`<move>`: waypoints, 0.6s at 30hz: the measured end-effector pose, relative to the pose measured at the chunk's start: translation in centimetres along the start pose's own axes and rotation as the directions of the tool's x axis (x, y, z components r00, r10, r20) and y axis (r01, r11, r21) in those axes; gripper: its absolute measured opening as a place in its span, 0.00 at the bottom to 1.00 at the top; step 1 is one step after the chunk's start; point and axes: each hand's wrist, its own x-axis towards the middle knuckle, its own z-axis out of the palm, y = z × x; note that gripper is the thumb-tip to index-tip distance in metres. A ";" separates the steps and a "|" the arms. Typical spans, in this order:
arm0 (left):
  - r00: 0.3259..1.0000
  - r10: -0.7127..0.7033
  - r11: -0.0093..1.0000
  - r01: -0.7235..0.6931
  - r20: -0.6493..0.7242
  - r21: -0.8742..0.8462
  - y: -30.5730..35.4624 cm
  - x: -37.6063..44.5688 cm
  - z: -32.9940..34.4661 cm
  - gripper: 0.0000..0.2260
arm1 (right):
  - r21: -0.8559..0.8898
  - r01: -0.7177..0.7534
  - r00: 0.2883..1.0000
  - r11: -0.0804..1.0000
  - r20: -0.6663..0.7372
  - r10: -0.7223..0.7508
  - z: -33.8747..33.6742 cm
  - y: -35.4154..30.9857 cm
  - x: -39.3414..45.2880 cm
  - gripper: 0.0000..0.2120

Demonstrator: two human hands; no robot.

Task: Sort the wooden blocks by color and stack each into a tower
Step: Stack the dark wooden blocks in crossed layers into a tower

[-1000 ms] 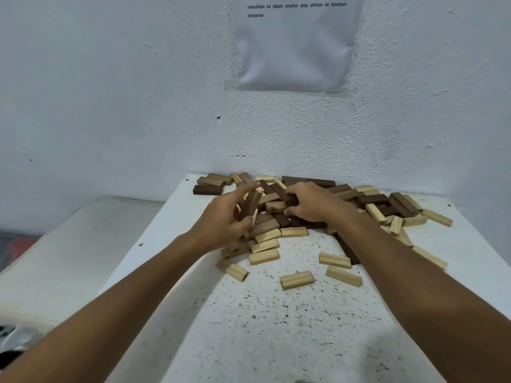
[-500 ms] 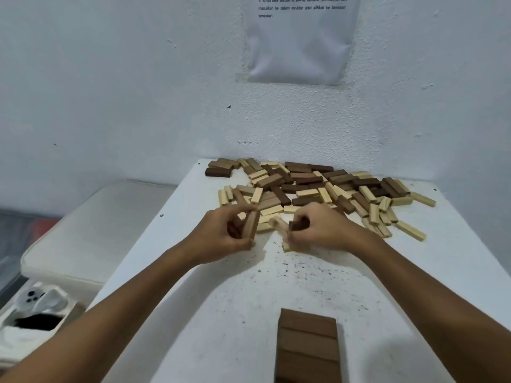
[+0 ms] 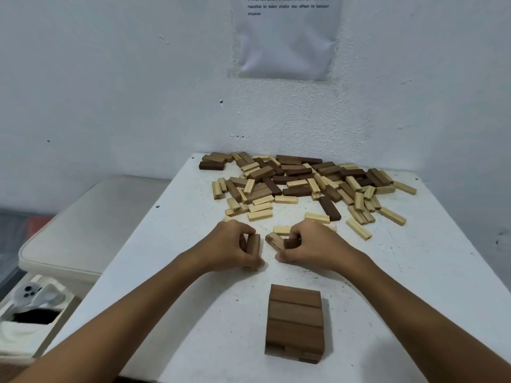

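A heap of light, mid-brown and dark wooden blocks (image 3: 298, 181) covers the far half of the white table (image 3: 171, 272). My left hand (image 3: 232, 246) grips a mid-brown block (image 3: 253, 248) held upright near the table's middle. Just to its right, my right hand (image 3: 315, 244) curls round a dark brown block (image 3: 291, 242), with a light block (image 3: 274, 241) lying against its fingers. A low tower of mid-brown blocks (image 3: 295, 319), three side by side on top, stands near the front edge.
A white wall with a taped paper sheet (image 3: 284, 37) rises behind the table. To the left sit a lower white cushioned surface (image 3: 88, 222) and an open box with white items (image 3: 33, 322). Loose light blocks (image 3: 359, 228) lie to the right of my hands.
Both hands drew back from the heap toward me, each keeping its block. The view tipped down, bringing the mid-brown tower into sight.
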 end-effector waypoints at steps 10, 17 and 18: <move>0.980 0.197 0.973 -0.191 -0.032 0.131 -2.0 -1.8 -0.1 0.35 | 0.193 0.080 0.990 0.978 0.103 -0.101 -0.5 -0.4 0.2 0.11; 0.948 0.266 0.962 -0.252 -0.172 0.102 -2.7 -1.9 1.7 0.34 | 0.187 0.137 0.984 0.973 0.084 -0.155 1.3 -0.7 0.1 0.06; 0.948 0.262 0.964 -0.247 -0.181 0.098 -2.7 -1.9 1.8 0.35 | 0.192 0.151 0.982 0.970 0.083 -0.170 1.4 -0.7 0.0 0.07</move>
